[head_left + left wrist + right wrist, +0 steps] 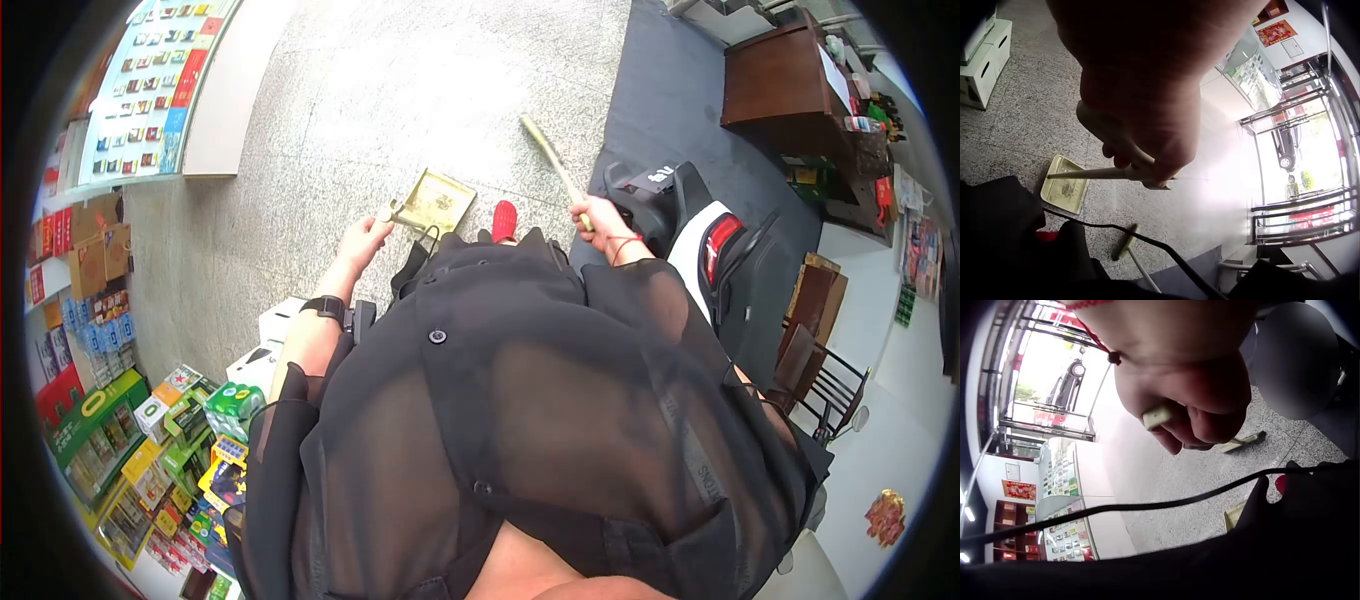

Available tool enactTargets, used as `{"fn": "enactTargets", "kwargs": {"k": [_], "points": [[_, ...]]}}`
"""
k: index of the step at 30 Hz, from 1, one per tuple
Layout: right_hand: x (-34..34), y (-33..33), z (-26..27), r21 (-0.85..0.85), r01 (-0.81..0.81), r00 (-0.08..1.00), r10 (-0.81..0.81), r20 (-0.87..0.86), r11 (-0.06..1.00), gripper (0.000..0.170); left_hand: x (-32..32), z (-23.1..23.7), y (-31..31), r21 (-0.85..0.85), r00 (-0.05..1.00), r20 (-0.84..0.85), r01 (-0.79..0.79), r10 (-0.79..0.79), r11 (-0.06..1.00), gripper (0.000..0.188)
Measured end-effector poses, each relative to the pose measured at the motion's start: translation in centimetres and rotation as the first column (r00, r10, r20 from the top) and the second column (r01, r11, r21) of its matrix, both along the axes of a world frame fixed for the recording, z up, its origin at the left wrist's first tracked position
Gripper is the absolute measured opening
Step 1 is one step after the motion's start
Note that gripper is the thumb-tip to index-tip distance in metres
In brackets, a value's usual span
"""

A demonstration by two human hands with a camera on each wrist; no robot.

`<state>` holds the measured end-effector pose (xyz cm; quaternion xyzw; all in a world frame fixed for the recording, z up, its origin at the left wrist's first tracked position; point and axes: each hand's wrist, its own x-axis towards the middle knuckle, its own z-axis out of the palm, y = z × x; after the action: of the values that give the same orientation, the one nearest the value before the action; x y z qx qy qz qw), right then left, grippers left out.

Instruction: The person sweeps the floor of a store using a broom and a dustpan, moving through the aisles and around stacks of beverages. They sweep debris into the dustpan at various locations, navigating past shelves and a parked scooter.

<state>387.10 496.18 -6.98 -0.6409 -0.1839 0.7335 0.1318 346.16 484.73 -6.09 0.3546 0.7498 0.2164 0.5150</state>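
My left hand [365, 243] grips the top of the handle of a pale yellow dustpan [437, 200]. In the left wrist view the dustpan [1066, 197] lies low at the floor, with its handle rising to the fingers. A broom [548, 155] is held in my right hand [603, 222], fingers curled round its handle. The handle's end [1159, 417] sticks out of the fist in the right wrist view. Further down, the broom head [1242, 442] is at the floor, partly hidden behind the hand. In the left wrist view the broom head [1125, 242] lies a short way from the dustpan.
Speckled stone floor [350, 90] stretches ahead. A red shoe [504, 220] shows between dustpan and broom. At right stands a scooter [715, 235] on a dark mat [660, 90]. A glass display counter [150, 90] is at left, with stacked drink boxes [190, 420] nearer. A dark cable [1166, 250] crosses the wrist views.
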Motion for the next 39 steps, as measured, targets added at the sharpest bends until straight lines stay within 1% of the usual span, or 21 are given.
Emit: {"fn": "enactTargets", "kwargs": {"k": [3,5,7,8,9,11,12,14,17,19,21,23,24,27,29,31,32,35,37,38,39], "points": [[0.7,0.7,1.9,0.002,-0.157,0.982,0.156,-0.111,0.988,0.037,1.4,-0.1,3.7,-0.017,0.996,-0.034,0.081,-0.082,0.997,0.029],[1.3,1.5,3.2,-0.015,-0.168,0.979,0.165,-0.119,0.986,0.040,2.3,-0.9,5.9,-0.044,0.991,-0.041,0.126,-0.128,0.991,0.029],[2.2,2.5,3.7,-0.062,-0.195,0.965,0.180,-0.189,0.979,0.019,3.7,-0.6,8.0,-0.058,0.990,-0.036,0.136,-0.139,0.989,0.029],[2.9,3.0,3.6,-0.071,-0.203,0.960,0.184,-0.210,0.977,0.031,4.5,-0.3,9.2,-0.074,0.990,-0.033,0.132,-0.135,0.988,0.030],[3.2,3.2,4.2,-0.060,-0.188,0.963,0.172,-0.209,0.980,0.031,5.1,-0.5,10.1,-0.050,0.986,-0.031,0.161,-0.163,0.986,0.030],[3.7,3.2,5.6,0.014,-0.261,0.951,0.259,-0.168,0.965,0.047,5.4,-1.3,12.0,-0.071,0.966,-0.082,0.238,-0.243,0.969,0.037],[4.0,3.5,6.5,-0.007,-0.251,0.952,0.246,-0.185,0.968,0.057,5.5,-1.3,12.9,-0.060,0.964,-0.082,0.247,-0.252,0.967,0.037],[5.4,4.0,7.0,0.011,-0.204,0.963,0.203,-0.177,0.979,0.056,5.5,-1.3,14.3,-0.029,0.954,-0.131,0.270,-0.271,0.963,0.032],[7.7,5.2,7.5,0.052,-0.095,0.979,0.103,-0.175,0.994,0.056,5.6,-0.2,16.1,-0.034,0.963,-0.102,0.246,-0.248,0.969,0.032],[9.0,6.2,7.8,0.039,0.006,0.979,0.002,-0.201,0.999,0.052,5.6,-0.5,16.9,-0.058,0.968,-0.108,0.223,-0.228,0.973,0.033],[9.3,7.3,7.9,0.075,0.080,0.991,-0.071,-0.112,0.994,0.039,5.4,-1.5,17.5,0.030,0.978,-0.086,0.194,-0.191,0.980,0.032],[9.1,9.0,8.0,0.076,0.158,0.986,-0.152,-0.070,0.985,0.036,4.9,-2.0,18.6,0.014,0.974,-0.088,0.212,-0.210,0.977,0.036],[8.7,9.9,7.7,0.083,0.193,0.980,-0.187,-0.072,0.978,0.028,4.7,-2.2,19.3,-0.004,0.969,-0.092,0.228,-0.228,0.974,0.039],[7.8,12.7,4.6,0.083,0.298,0.954,-0.294,-0.060,0.951,0.023,4.4,-1.5,20.9,0.028,0.980,-0.031,0.199,-0.198,0.980,0.036],[6.2,14.4,3.5,0.076,0.340,0.940,-0.336,-0.063,0.937,0.015,3.5,-2.0,22.4,0.004,0.975,-0.085,0.207,-0.206,0.978,0.036],[4.3,15.8,1.6,0.026,0.418,0.908,-0.419,0.015,0.908,0.012,2.3,-2.0,24.2,0.014,0.976,-0.027,0.215,-0.215,0.976,0.036],[3.3,16.2,0.7,0.041,0.409,0.912,-0.411,0.024,0.911,0.009,1.9,-1.9,25.3,-0.002,0.979,0.004,0.206,-0.206,0.979,0.037],[-0.8,16.7,0.9,0.036,0.299,0.946,-0.301,0.119,0.954,0.007,-1.4,-6.3,28.4,0.084,0.954,-0.013,0.298,-0.298,0.951,0.038],[-3.6,16.9,2.0,0.007,0.207,0.974,-0.207,0.089,0.978,0.010,-2.4,-3.0,30.9,0.032,0.913,-0.065,0.405,-0.402,0.914,0.033],[-4.9,17.2,2.5,-0.024,0.176,0.984,-0.175,0.044,0.984,0.012,-3.9,-6.5,32.0,0.071,0.914,-0.062,0.404,-0.400,0.912,0.034],[-6.1,17.5,3.0,-0.055,0.146,0.989,-0.147,0.002,0.988,0.014,-4.7,-6.8,33.1,0.072,0.914,-0.088,0.403,-0.397,0.912,0.036]]}}
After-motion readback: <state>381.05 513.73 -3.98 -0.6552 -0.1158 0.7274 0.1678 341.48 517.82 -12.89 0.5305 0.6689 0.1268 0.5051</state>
